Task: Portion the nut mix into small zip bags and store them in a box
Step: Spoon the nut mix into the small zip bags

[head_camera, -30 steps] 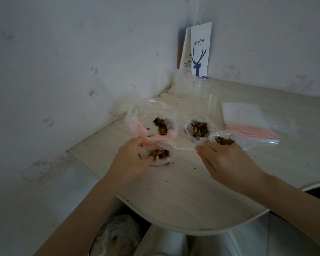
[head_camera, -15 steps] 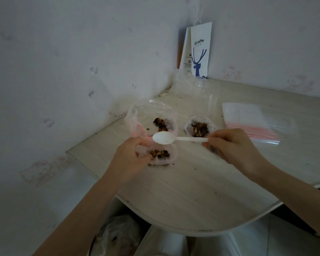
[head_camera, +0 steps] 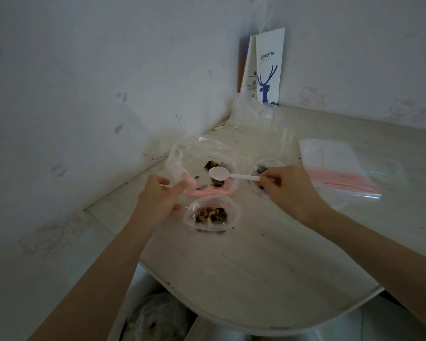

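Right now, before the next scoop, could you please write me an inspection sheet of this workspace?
Surface: pale wood-grain table, with dark crumbs scattered on it.
Job's things: large zip bag with few nuts inside; near small bag filled; far small bag filled, partly hidden; empty white spoon above the large zip bag; stack of empty zip bags; no box seen.
Clutter: clear cup and coffee paper bag in the corner.
Hands: left hand holds the large zip bag's pink rim; right hand pinches the spoon handle.
Cables: nothing seen.
Surroundings: white wall with faint stickers; crumpled plastic below the table.
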